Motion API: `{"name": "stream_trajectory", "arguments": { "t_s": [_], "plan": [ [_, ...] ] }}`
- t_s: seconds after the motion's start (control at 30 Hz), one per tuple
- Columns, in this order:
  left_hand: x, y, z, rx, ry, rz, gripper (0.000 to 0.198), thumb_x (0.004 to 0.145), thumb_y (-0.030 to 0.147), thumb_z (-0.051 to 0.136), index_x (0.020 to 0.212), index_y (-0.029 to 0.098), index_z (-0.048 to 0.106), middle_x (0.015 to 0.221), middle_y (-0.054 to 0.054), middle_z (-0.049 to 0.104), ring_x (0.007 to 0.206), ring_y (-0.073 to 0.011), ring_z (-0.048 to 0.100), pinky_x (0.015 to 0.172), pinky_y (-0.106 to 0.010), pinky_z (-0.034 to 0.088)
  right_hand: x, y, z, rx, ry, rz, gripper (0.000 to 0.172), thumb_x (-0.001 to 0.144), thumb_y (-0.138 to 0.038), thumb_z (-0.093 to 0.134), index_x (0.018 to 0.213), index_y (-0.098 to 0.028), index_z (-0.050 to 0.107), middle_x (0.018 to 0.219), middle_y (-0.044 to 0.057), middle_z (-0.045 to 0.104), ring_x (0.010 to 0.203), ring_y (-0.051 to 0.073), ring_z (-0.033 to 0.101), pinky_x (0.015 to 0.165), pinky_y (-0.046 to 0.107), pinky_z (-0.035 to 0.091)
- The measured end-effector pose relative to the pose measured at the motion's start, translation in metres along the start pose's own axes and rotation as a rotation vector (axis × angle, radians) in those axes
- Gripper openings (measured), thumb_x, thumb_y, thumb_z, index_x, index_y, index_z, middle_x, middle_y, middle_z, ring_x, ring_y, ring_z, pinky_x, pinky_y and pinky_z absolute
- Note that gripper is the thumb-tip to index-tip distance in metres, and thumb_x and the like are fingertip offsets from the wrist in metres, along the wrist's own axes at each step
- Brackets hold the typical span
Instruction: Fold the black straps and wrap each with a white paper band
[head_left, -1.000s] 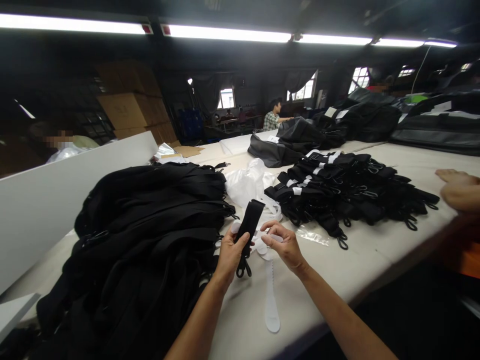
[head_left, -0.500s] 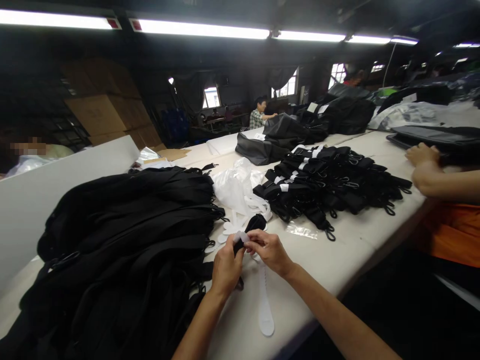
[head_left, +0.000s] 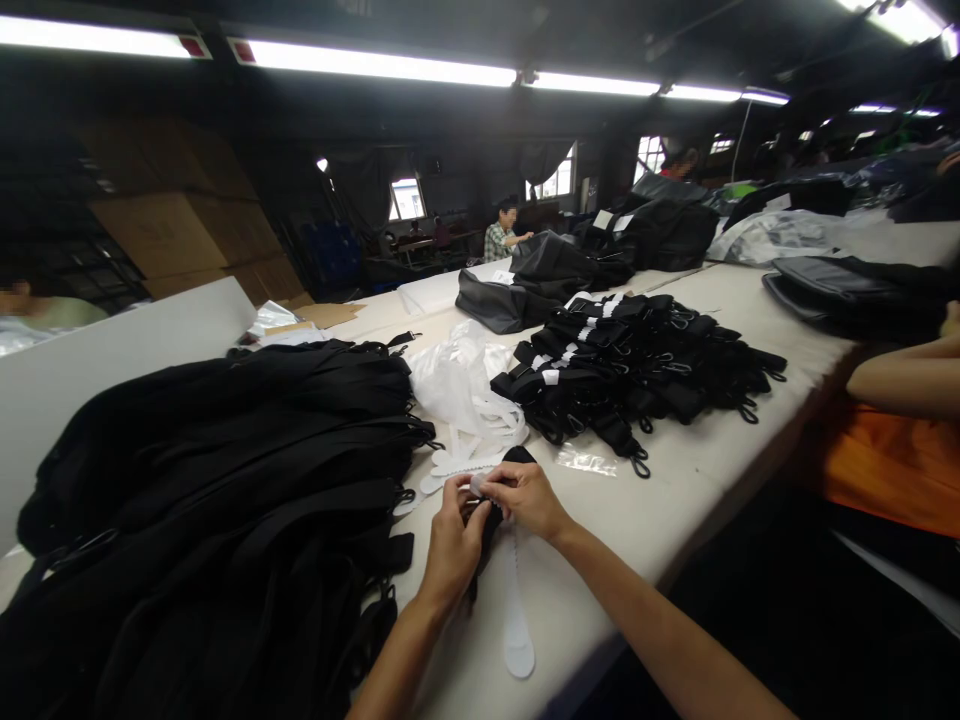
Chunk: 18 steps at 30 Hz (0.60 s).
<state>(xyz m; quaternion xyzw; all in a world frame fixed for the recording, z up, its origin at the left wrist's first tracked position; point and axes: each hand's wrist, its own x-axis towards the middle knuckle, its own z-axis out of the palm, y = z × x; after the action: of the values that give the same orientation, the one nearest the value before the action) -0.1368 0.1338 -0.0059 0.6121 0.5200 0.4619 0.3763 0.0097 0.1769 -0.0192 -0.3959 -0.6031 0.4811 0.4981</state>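
One black fabric strap (head_left: 491, 528) sits over the cream table (head_left: 600, 550), held in the half-curled left hand (head_left: 450, 545), while the right hand (head_left: 531, 498) pinches a white, round-ended strip (head_left: 477, 484) against it with closed fingertips.

Left hand (head_left: 450, 545) and right hand (head_left: 532, 500) both bare, slim fingers (head_left: 504, 471), fingernail detail too small to tell, left forearm (head_left: 405, 640) and right forearm (head_left: 652, 610) uncovered down to the lower edge of view, outlines smooth, narrowing toward the wrists (head_left: 568, 535), upper arms out of frame
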Motion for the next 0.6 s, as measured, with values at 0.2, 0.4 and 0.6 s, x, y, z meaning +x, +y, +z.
{"name": "stream_trajectory", "arguments": {
  "t_s": [0.2, 0.4, 0.6],
  "plan": [
    [0.012, -0.010, -0.009, 0.038, 0.046, -0.017, 0.021, 0.085, 0.035, 0.056, 0.092, 0.018, 0.065, 0.085, -0.006, 0.069, 0.082, -0.0217, 0.062, 0.077, -0.030, 0.044, 0.000, 0.005, 0.001, -0.034, -0.041, 0.042, 0.025, 0.082, -0.039, 0.067, 0.073, -0.016, 0.070, 0.045, -0.004, 0.053, 0.040, 0.008, 0.046, 0.044, 0.020, 0.035],
    [0.012, -0.017, -0.008, 0.040, 0.107, -0.044, 0.024, 0.082, 0.039, 0.058, 0.078, 0.017, 0.065, 0.068, -0.002, 0.064, 0.067, -0.0179, 0.059, 0.066, -0.028, 0.044, 0.004, 0.008, 0.003, -0.034, -0.074, 0.101, 0.023, 0.078, -0.036, 0.068, 0.070, -0.014, 0.066, 0.044, -0.004, 0.053, 0.038, 0.008, 0.047, 0.042, 0.019, 0.036],
    [0.008, -0.013, -0.006, 0.081, 0.153, -0.022, 0.025, 0.085, 0.040, 0.053, 0.079, 0.017, 0.062, 0.068, -0.001, 0.064, 0.063, -0.0180, 0.062, 0.062, -0.028, 0.046, 0.009, 0.012, 0.004, -0.019, -0.093, 0.186, 0.025, 0.070, -0.037, 0.071, 0.064, -0.016, 0.059, 0.041, -0.005, 0.052, 0.034, 0.009, 0.047, 0.036, 0.017, 0.031]
  ]
}}
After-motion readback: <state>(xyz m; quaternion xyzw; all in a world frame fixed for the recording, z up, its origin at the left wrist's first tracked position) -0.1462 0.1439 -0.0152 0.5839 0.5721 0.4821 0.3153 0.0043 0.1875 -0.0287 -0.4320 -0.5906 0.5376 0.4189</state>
